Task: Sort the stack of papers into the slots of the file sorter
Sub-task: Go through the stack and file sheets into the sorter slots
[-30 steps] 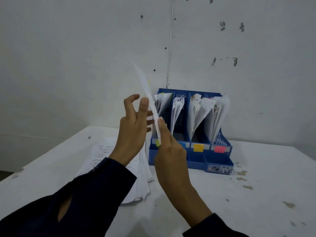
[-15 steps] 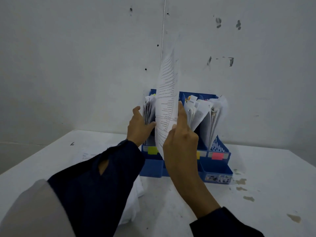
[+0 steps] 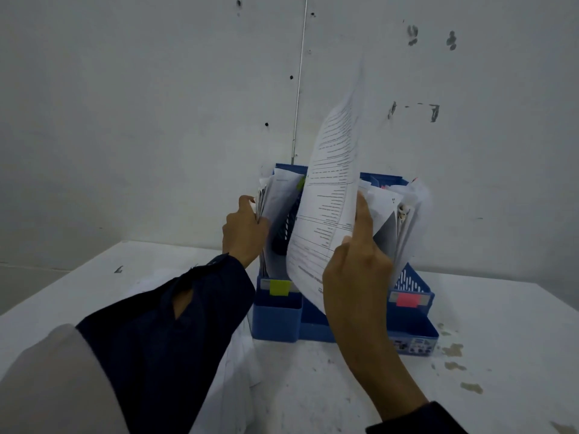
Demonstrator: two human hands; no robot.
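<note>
so this is mid-filing, one sheet on its way in. the right hand (image 3: 357,274) has a printed sheet (image 3: 332,195) pinched near its lower edge, thumb on the side facing the camera and index finger run up along the edge, and the page stands nearly upright, bowing a bit, right in front of the blue file sorter (image 3: 275,317) on the counter (image 3: 501,324). the left hand (image 3: 242,234) is curled onto the papers already in the leftmost slot (image 3: 272,208), the one above the yellow-green tab (image 3: 279,287), and looks to be pulling them to the left to open a gap. i'd guess the sheet is headed for that gap or the slot next door, can't tell which since the page hides the middle. next move needs the bottom edge aimed down into the opening and kept from buckling, then the pinch released. the rest of the stack (image 3: 238,371) lies on the counter under the left sleeve, mostly hidden, so plenty looks left to sort.
</note>
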